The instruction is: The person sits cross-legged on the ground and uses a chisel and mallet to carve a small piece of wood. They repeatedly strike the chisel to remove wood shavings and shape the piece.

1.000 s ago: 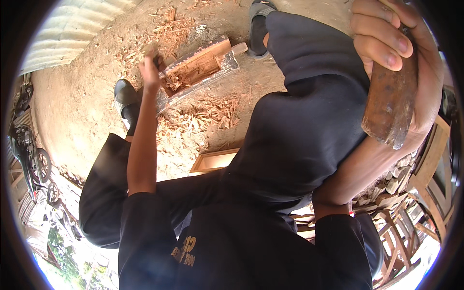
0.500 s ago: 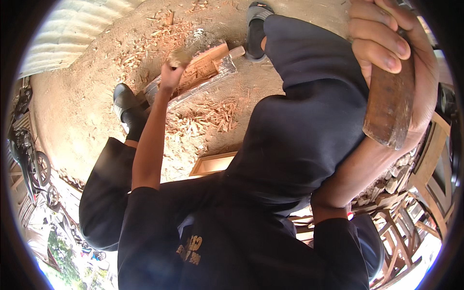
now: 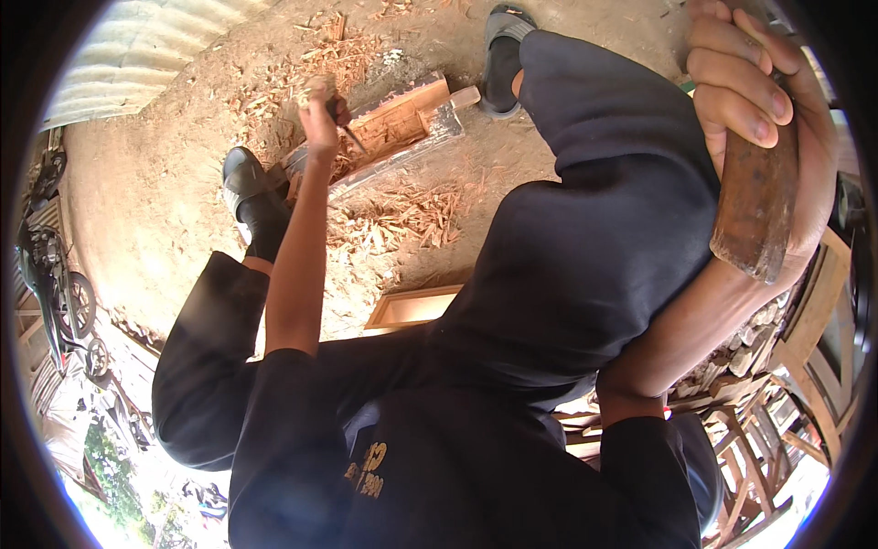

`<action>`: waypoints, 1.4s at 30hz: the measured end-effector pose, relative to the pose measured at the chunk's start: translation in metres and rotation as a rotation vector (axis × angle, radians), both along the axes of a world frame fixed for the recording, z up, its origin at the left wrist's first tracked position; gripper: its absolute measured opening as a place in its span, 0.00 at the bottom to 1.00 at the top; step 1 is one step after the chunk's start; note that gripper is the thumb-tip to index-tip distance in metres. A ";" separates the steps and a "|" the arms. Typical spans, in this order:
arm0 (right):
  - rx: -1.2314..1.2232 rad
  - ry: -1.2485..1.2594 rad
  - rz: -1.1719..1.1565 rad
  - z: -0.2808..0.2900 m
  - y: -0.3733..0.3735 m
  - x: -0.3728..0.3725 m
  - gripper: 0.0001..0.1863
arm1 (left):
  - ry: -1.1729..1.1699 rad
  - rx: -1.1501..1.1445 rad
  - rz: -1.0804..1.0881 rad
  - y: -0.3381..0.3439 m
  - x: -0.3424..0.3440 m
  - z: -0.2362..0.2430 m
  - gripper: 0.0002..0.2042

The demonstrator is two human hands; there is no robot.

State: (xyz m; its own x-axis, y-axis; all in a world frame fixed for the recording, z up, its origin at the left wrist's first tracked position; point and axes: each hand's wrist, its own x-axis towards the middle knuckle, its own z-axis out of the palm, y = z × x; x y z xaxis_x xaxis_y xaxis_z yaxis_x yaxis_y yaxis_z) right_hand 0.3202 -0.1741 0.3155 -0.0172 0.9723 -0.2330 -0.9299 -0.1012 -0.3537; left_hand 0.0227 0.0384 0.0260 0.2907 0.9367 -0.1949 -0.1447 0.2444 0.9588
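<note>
My left hand (image 3: pixel 320 119) is closed around a chisel (image 3: pixel 355 140), whose narrow dark blade slants down to a hollowed wooden block (image 3: pixel 444 128). This long block lies on the ground, with a reddish-brown carved recess, weathered pale sides and a short peg-like stub at its right end. High at the right, close to the camera, my right hand (image 3: pixel 745 78) grips a thick, worn brown wooden handle (image 3: pixel 757 215) with a flat cut butt. The tool's other end is out of view.
Wood chips (image 3: pixel 412 215) litter the dirt around the block. My sandalled feet (image 3: pixel 242 178) stand on either side of it. A shallow wooden frame (image 3: pixel 412 306) lies nearer me. Stacked timber (image 3: pixel 750 348) is at the right, a motorcycle (image 3: pixel 59 284) far left, corrugated sheeting (image 3: pixel 146 64) upper left.
My left hand has shifted slightly up and left along the block, and the chisel blade now shows. My right hand, still raised with the wooden handle, sits a little farther right.
</note>
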 end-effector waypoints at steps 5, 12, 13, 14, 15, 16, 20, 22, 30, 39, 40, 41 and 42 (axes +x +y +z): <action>0.405 0.421 0.325 -0.068 0.028 0.024 0.12 | 0.051 0.072 -0.143 -0.002 0.001 -0.031 0.12; -0.005 -0.213 -0.081 0.022 -0.002 -0.014 0.10 | 0.453 0.275 -0.245 -0.010 -0.023 0.001 0.17; -0.016 -0.228 -0.077 0.023 -0.002 -0.014 0.10 | 0.484 0.289 -0.250 -0.013 -0.023 0.008 0.17; -0.027 -0.245 -0.073 0.024 -0.002 -0.015 0.10 | 0.556 0.240 -0.310 -0.013 -0.019 0.005 0.15; -0.036 -0.241 -0.086 0.025 -0.002 -0.016 0.10 | 0.507 0.283 -0.322 -0.020 -0.013 -0.001 0.15; -0.043 -0.237 -0.093 0.024 -0.002 -0.018 0.10 | 0.460 0.325 -0.329 -0.033 0.004 0.003 0.15; -0.096 -0.219 -0.097 0.025 -0.004 -0.016 0.09 | 0.423 0.356 -0.575 -0.057 0.053 -0.008 0.23; -0.106 -0.215 -0.107 0.028 -0.005 -0.014 0.08 | 0.469 0.530 -0.606 -0.062 0.068 -0.033 0.29; -0.145 -0.308 -0.179 0.028 -0.013 -0.008 0.05 | 0.769 0.598 -0.631 -0.077 0.081 -0.026 0.34; -0.107 -0.055 -0.164 0.037 -0.003 -0.026 0.05 | 0.707 0.729 -0.231 -0.071 0.104 -0.041 0.20; -0.103 -0.071 -0.175 0.038 -0.004 -0.032 0.05 | 0.720 0.735 -0.179 -0.072 0.108 -0.040 0.17; -0.098 -0.087 -0.186 0.038 -0.005 -0.036 0.06 | 0.698 0.728 -0.237 -0.071 0.110 -0.040 0.15; -0.116 -0.130 -0.185 0.037 -0.005 -0.037 0.07 | 0.676 0.719 -0.295 -0.068 0.111 -0.040 0.14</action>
